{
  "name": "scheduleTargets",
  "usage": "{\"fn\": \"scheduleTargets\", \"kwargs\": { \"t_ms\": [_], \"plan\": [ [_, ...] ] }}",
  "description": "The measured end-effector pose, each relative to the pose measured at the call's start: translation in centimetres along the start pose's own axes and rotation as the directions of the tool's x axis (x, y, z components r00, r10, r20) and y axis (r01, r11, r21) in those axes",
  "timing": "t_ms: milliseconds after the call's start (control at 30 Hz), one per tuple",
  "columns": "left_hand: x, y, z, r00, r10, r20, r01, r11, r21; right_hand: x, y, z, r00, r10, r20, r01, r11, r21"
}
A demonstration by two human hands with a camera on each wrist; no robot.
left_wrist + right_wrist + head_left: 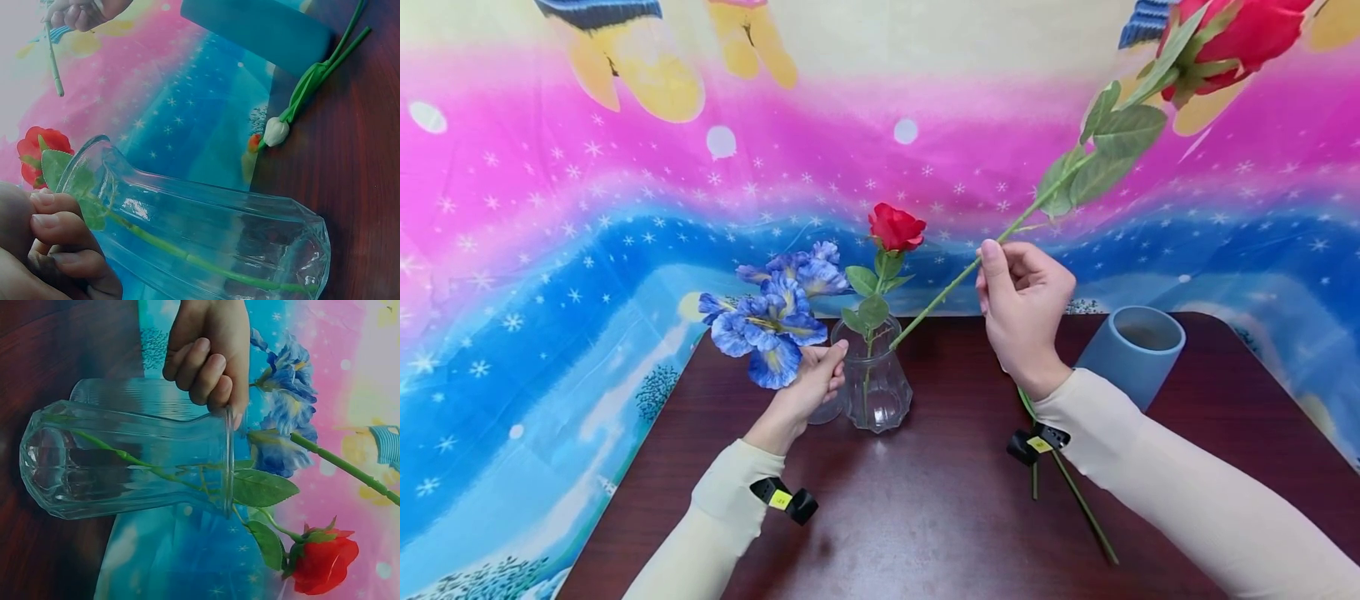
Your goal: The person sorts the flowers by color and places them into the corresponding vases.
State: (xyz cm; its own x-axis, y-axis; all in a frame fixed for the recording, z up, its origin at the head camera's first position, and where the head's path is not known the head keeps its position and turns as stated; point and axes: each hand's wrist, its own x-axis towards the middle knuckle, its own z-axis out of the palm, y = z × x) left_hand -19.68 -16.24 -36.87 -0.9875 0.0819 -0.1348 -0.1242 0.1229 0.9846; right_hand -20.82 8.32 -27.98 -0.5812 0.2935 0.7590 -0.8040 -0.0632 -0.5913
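No legible text; yellow labels (781, 499) unreadable

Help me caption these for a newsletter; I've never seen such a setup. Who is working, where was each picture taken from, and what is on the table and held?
No machine is at work: you see a person's bare left hand and right hand, with cream sleeves. The wide picture comes from a camera worn on the head, looking forward and down; the two smaller ones come from black cameras on the wrists.

The left hand holds a clear, fluted glass vase by its rim, with one red rose standing inside. The right hand pinches a second red rose by its green stem, the lower end above the vase's rim.

A blue-grey cylindrical pot stands on the dark reddish-brown table, a white, tulip-shaped flower lies near it, and ruffled blue flowers show beside the left hand.
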Motion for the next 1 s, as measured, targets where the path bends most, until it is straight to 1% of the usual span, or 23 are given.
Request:
{"fn": "scheduleTargets", "kwargs": {
  "t_ms": [133, 300, 567, 700, 1000],
  "plan": [
    [0.0, 0.0, 0.0, 1.000, 0.003, -0.013, -0.003, 1.000, -0.008, 0.3, 0.1, 0.4, 1.000, -0.014, 0.003, 0.014, 1.000, -0.008],
    [-0.1, 0.1, 0.0, 1.000, 0.009, -0.007, -0.009, 1.000, -0.010, 0.1, 0.7, 0.9, 0.999, -0.011, 0.030, 0.013, 0.999, -0.043],
    [-0.1, 0.2, 0.0, 1.000, 0.005, -0.004, -0.005, 1.000, -0.004, -0.6, 1.9, 1.5, 0.996, 0.023, 0.084, -0.014, 0.994, -0.109],
    [0.0, 0.1, 0.0, 1.000, 0.005, -0.001, -0.005, 1.000, -0.002, -0.9, 2.4, 1.8, 0.994, 0.027, 0.102, -0.012, 0.990, -0.140],
    [0.0, 0.0, -0.2, 1.000, 0.004, 0.020, -0.004, 1.000, 0.001, -2.2, 3.5, 2.3, 0.985, 0.067, 0.161, -0.035, 0.980, -0.194]
  ]
}}
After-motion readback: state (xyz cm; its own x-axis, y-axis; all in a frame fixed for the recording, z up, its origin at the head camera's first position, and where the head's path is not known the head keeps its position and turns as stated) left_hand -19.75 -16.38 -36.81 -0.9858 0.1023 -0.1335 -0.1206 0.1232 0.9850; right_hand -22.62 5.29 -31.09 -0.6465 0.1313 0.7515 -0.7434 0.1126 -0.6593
